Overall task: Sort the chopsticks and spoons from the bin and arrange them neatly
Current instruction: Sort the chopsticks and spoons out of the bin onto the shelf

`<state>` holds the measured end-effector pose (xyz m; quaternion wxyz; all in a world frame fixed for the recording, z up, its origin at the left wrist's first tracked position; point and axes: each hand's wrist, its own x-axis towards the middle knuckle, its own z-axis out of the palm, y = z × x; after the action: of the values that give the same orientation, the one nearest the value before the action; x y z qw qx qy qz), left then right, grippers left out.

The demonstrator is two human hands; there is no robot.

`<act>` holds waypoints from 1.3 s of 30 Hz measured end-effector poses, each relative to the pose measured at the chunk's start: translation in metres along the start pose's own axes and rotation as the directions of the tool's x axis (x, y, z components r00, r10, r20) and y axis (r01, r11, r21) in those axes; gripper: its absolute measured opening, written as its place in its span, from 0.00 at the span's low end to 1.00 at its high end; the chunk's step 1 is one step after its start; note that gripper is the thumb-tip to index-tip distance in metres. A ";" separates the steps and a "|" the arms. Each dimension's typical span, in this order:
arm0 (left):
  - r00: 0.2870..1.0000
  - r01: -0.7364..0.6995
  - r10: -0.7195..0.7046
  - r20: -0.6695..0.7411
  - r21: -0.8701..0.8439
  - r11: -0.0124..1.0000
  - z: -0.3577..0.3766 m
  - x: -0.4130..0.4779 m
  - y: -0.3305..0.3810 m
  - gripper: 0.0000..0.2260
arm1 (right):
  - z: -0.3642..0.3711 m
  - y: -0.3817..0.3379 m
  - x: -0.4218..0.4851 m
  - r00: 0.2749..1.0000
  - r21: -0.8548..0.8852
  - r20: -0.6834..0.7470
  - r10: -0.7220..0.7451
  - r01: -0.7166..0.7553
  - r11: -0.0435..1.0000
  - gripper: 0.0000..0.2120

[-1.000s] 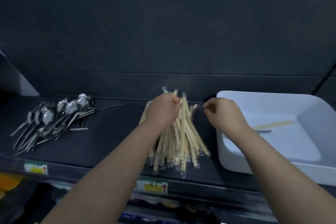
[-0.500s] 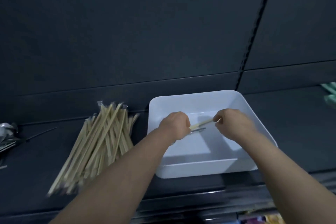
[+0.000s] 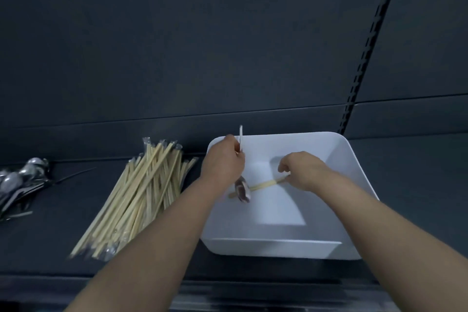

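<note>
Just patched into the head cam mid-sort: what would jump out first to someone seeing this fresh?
Both hands are in the white bin at centre right: the left hand grips a spoon with its handle pointing up, and the right hand pinches one end of a chopstick pair. Left of the bin, a fanned pile of wrapped chopsticks lies on the dark shelf, with the spoon heap at the far left edge.

Counts: 1 white bin (image 3: 350, 175). At the bin: 1 spoon (image 3: 242, 191), 1 chopstick pair (image 3: 263, 184). Left of the bin: 1 chopstick pile (image 3: 141, 197), dozens, too many to count. Further left: 1 spoon pile (image 3: 15, 185), cut off at frame edge.
</note>
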<state>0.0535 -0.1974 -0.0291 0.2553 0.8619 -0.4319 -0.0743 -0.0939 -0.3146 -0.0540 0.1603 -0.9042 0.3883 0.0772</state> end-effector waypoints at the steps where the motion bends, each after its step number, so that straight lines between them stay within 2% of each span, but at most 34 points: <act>1: 1.000 0.026 -0.026 -0.008 -0.072 0.997 -0.005 -0.001 -0.002 0.03 | 0.003 -0.005 0.003 0.999 -0.020 0.005 -0.042 0.043 0.999 0.15; 4: 0.995 0.097 -0.102 -0.006 -0.246 0.964 -0.014 -0.004 -0.010 0.05 | 0.010 -0.019 0.007 0.987 -0.080 0.063 -0.150 0.155 0.985 0.16; 7: 0.990 0.115 -0.131 -0.058 -0.221 0.968 -0.020 -0.011 -0.013 0.08 | 0.015 -0.023 0.007 0.975 -0.198 0.097 -0.199 0.215 0.956 0.10; 11: 0.974 0.100 -0.169 -0.152 -0.383 0.918 -0.027 -0.018 -0.014 0.09 | 0.018 -0.023 0.003 0.977 -0.316 0.035 -0.212 0.212 0.925 0.09; 14: 0.952 0.066 -0.200 -0.230 -0.486 0.872 -0.038 -0.019 -0.022 0.06 | 0.007 -0.019 -0.003 0.993 -0.175 0.005 -0.118 0.117 0.978 0.12; 17: 0.916 0.013 -0.240 -0.320 -0.577 0.817 -0.053 -0.021 -0.030 0.06 | -0.014 -0.032 -0.015 0.999 0.089 -0.036 -0.027 0.030 0.996 0.15; 20: 0.871 -0.040 -0.325 -0.368 -0.713 0.700 -0.068 -0.023 -0.044 0.09 | -0.033 -0.075 -0.029 0.990 0.359 -0.113 -0.079 0.115 0.926 0.16; 22: 0.843 -0.058 -0.372 -0.389 -0.753 0.655 -0.080 -0.026 -0.060 0.09 | -0.039 -0.113 -0.035 0.974 0.425 -0.196 -0.117 0.192 0.885 0.16; 25: 0.809 -0.026 -0.429 -0.401 -0.755 0.655 -0.099 -0.040 -0.099 0.10 | -0.032 -0.172 -0.038 0.951 0.451 -0.270 -0.148 0.261 0.853 0.16; 29: 0.796 0.073 -0.520 -0.311 -0.803 0.592 -0.124 -0.064 -0.174 0.08 | 0.009 -0.248 -0.027 0.947 0.406 -0.261 -0.189 0.285 0.868 0.16; 32: 0.806 0.126 -0.546 -0.231 -0.833 0.539 -0.145 -0.080 -0.226 0.06 | 0.041 -0.298 -0.017 0.951 0.343 -0.270 -0.149 0.239 0.908 0.19; 34: 0.820 0.151 -0.537 -0.196 -0.832 0.533 -0.157 -0.085 -0.259 0.06 | 0.058 -0.321 -0.009 0.954 0.283 -0.279 -0.111 0.192 0.940 0.17; 37: 0.855 0.176 -0.494 -0.158 -0.807 0.564 -0.175 -0.082 -0.301 0.06 | 0.074 -0.343 0.001 0.967 0.084 -0.247 -0.058 0.081 0.993 0.14; 39: 0.875 0.177 -0.464 -0.141 -0.798 0.576 -0.184 -0.080 -0.322 0.07 | 0.077 -0.359 0.002 0.952 -0.027 -0.306 -0.020 0.012 1.000 0.14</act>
<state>0.2956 0.0944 -0.0412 0.6459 0.7352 -0.1430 -0.1475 0.1675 -0.0562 -0.0441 0.0875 -0.9104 0.3999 -0.0601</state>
